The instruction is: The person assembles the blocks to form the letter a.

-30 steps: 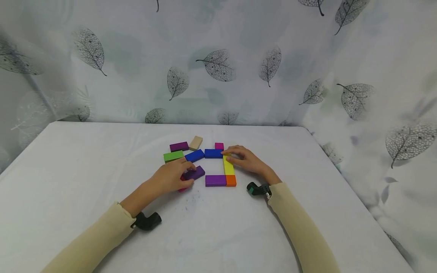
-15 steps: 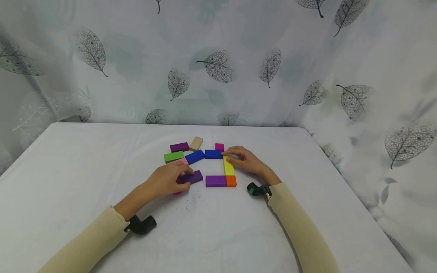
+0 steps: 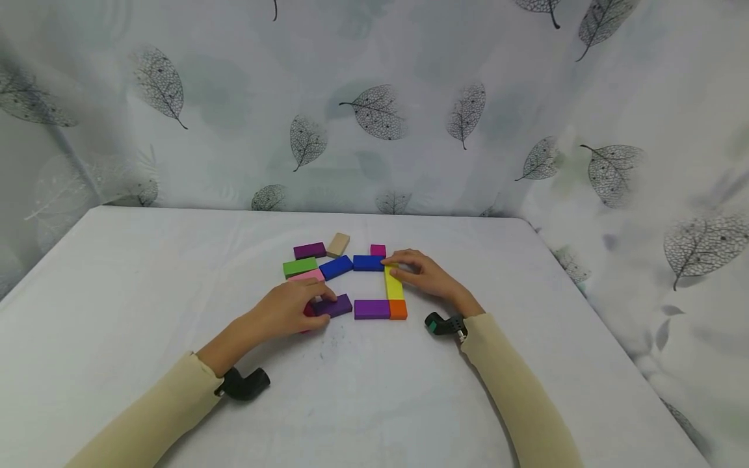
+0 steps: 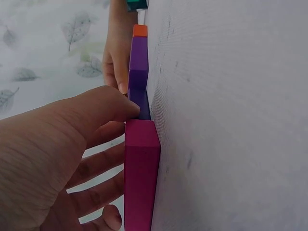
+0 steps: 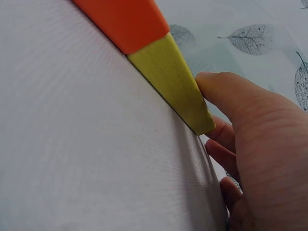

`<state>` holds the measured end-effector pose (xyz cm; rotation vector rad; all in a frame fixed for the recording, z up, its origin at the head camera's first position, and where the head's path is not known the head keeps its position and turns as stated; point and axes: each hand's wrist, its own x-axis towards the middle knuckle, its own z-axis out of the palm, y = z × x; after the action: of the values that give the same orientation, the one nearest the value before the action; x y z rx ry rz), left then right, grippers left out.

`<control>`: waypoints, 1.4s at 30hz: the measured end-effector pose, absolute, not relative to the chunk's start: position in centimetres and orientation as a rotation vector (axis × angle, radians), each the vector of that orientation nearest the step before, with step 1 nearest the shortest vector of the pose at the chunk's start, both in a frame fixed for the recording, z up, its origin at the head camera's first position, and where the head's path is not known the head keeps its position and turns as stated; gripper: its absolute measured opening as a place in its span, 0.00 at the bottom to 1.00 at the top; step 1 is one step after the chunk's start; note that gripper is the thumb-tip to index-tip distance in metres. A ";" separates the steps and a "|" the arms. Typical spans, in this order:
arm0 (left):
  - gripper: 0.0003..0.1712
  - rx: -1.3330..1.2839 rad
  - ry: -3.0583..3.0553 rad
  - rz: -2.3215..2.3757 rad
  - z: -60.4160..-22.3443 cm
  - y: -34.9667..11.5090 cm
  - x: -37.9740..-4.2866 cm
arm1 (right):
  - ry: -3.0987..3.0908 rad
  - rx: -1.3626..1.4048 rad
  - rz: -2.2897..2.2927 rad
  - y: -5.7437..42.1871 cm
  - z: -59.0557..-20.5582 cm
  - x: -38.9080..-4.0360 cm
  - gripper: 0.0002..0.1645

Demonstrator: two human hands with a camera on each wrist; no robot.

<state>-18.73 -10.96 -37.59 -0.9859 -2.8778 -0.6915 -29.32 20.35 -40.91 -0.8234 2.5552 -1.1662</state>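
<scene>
With thumb and fingertips, my left hand [image 3: 283,311] pinches a dark purple block [image 3: 335,306]. A crimson block [image 4: 141,178] lies beside it at the left, partly hidden by that hand in the head view. My right hand [image 3: 426,275] rests at the far end of a yellow block [image 3: 394,286], its thumb [image 5: 226,89] on the block's upper edge. Its index fingertip is right at the end of a blue block [image 3: 367,263]. An orange block [image 3: 398,309] and a lighter purple block [image 3: 371,309] meet at the near right corner.
Behind the left hand lie a pink block [image 3: 308,275], a green block [image 3: 300,266] and a second blue block [image 3: 336,267]. Farther back are a plum block [image 3: 309,250], a tan block [image 3: 338,244] and a magenta block [image 3: 378,249]. White cloth covers the table [image 3: 175,273].
My left hand has drawn the dark purple and crimson blocks toward me, then shifted slightly right. The pink block now shows behind the hand. My right hand has stayed in place.
</scene>
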 end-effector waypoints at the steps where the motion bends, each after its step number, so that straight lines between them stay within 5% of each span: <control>1: 0.18 -0.992 -2.880 -0.697 -37.6 -10.9 -18.8 | 2.556 -0.825 -1.166 20.4 -41.0 -29.4 0.20; 23: 0.19 -1.134 -2.860 -0.733 -37.3 -11.2 -19.1 | 2.540 -0.832 -1.156 19.2 -37.1 -26.6 0.21; 42: 0.18 -1.165 -2.842 -0.722 -37.5 -11.4 -19.1 | 2.522 -0.819 -1.164 19.4 -37.8 -27.1 0.22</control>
<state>-19.13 -11.38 -37.54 -1.1655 -2.8420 -0.7220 -27.06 19.42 -37.79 -0.8193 2.5222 -1.1638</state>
